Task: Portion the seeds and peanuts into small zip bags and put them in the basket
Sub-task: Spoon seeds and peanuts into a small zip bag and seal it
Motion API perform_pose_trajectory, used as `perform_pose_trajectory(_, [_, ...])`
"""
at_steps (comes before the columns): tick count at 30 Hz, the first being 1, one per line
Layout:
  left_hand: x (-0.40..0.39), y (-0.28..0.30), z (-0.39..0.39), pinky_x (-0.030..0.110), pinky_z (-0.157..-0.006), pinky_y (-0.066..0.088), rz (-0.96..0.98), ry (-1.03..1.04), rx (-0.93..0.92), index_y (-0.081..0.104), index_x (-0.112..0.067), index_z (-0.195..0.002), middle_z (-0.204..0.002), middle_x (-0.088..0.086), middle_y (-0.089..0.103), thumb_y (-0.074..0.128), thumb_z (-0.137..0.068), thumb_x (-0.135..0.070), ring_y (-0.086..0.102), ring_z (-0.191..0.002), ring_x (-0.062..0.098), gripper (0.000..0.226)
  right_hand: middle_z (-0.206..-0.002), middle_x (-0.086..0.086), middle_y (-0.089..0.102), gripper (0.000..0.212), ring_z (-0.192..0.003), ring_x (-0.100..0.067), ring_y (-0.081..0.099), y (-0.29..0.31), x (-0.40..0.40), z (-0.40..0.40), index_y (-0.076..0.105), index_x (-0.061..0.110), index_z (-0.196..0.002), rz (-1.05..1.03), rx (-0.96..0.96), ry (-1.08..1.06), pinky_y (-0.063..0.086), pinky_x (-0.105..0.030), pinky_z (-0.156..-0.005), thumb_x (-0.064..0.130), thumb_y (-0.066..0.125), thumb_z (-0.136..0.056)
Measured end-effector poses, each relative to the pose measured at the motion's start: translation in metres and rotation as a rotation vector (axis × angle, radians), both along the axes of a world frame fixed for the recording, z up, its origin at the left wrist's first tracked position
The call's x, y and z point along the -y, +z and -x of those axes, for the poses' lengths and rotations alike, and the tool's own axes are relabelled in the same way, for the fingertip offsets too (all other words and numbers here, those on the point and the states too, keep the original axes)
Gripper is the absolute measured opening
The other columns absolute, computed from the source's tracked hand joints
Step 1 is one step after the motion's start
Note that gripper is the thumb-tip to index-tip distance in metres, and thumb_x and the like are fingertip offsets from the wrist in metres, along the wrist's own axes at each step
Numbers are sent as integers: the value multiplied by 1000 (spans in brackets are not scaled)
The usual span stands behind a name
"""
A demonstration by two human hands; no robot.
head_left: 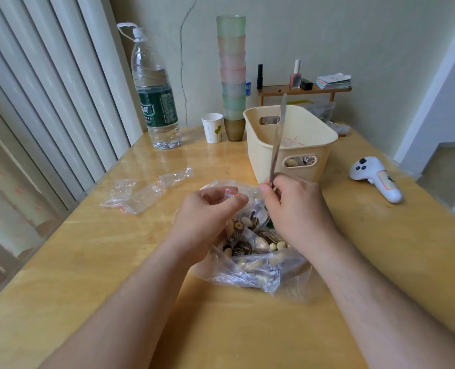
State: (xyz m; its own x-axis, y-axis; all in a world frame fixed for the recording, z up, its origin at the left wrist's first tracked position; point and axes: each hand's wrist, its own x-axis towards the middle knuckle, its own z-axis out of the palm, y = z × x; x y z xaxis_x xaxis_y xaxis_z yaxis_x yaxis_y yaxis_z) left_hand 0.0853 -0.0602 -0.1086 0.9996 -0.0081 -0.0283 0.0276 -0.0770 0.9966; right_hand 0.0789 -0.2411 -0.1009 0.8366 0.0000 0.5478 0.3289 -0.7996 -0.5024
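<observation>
1 basket [293, 155], 1 big bag [250, 265], approx 3 empty zip bags [141, 193].

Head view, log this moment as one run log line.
phase: filling | left hand: holds small zip bag open over big bag | right hand: grips spoon handle | basket: filled bags inside

Half-filled small zip bag [243, 222] (red-striped) above big seed bag [258, 265], near cream basket [290, 145].
</observation>
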Motion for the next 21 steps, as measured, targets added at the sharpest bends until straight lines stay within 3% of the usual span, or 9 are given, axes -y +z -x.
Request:
perform_pose_trajectory(3, [-1, 0, -1, 33, -64, 52, 65, 9, -19, 81, -24, -105, -98, 1, 81, 87, -83, -35, 70, -80, 16, 25, -69, 1, 68, 30, -68, -20, 68, -2, -3, 1, 64, 14, -82, -122, -121, 22, 55, -38, -65, 33, 57, -105])
perform_pose_trajectory(5, [-1, 1, 0, 34, -66, 54, 138, 15, -27, 80, -21, -108, -101, 4, 80, 85, -87, -28, 71, -86, 11, 23, -70, 2, 71, 25, -67, -17, 72, -3, 0, -1, 68, 17, -89, -215, -190, 10, 60, -41, -69, 33, 57, -105])
perform_pose_trajectory(8, [-1, 3, 1, 41, -75, 53, 206, 13, -23, 81, -20, -108, -96, 2, 76, 86, -77, -36, 69, -95, 13, 35, -73, 1, 72, 20, -61, -10, 74, -7, 4, -4, 68, 20, -91, -442, -300, 5, 65, -45, -71, 30, 59, -105])
perform_pose_trajectory(13, [-3, 6, 7, 37, -70, 46, 114, 4, 101, 77, -21, -114, -88, 1, 72, 82, -90, -27, 60, -81, 14, 25, -66, 0, 70, 22, -62, -17, 74, -6, 10, -10, 68, 15, -90, -649, -355, -18, 65, -42, -74, 26, 57, -106])
perform_pose_trajectory(16, [-6, 9, 9, 29, -68, 51, 83, 11, 179, 76, -22, -116, -83, 2, 72, 82, -90, -25, 64, -76, 9, 27, -57, 2, 66, 25, -59, -18, 68, 3, 19, -10, 68, 10, -93, -693, -365, -37, 61, -38, -69, 25, 55, -107])
perform_pose_trajectory(21, [-7, 10, 13, 27, -86, 58, -144, 29, 308, 74, -29, -119, -99, -9, 80, 88, -83, -26, 75, -96, 9, 38, -53, 2, 63, 25, -57, -19, 65, 22, 34, -3, 67, 13, -86, -722, -259, -53, 53, -38, -64, 27, 57, -105])
